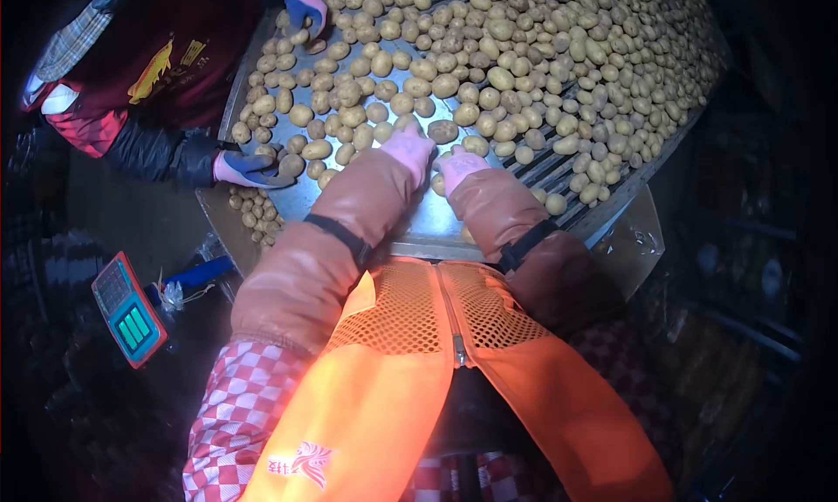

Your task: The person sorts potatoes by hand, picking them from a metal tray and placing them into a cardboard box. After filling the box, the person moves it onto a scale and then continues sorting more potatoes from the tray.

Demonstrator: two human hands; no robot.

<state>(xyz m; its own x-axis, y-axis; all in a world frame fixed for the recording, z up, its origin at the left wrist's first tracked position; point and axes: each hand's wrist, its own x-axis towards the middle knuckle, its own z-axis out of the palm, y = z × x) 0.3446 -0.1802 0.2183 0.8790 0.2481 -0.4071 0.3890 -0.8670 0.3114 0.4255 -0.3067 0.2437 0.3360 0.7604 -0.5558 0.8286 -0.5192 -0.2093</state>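
Note:
Potatoes (489, 57) cover a metal sorting table (445, 212), thickest over the slatted part at the right. My left hand (408, 149), in a pink glove, reaches onto the metal sheet among the potatoes. Its fingertips are at a potato, mostly hidden by the glove. My right hand (459, 165), also gloved in pink, is just to the right, near a darker potato (443, 132). Its fingers point forward and are partly hidden, so what they hold cannot be made out.
A co-worker in a dark red top (196, 65) stands at the left, one gloved hand (253, 168) at the table's left edge, the other (307, 11) at the top. A red-framed scale (128, 310) is at lower left. Potatoes lie in a container (255, 214) below the edge.

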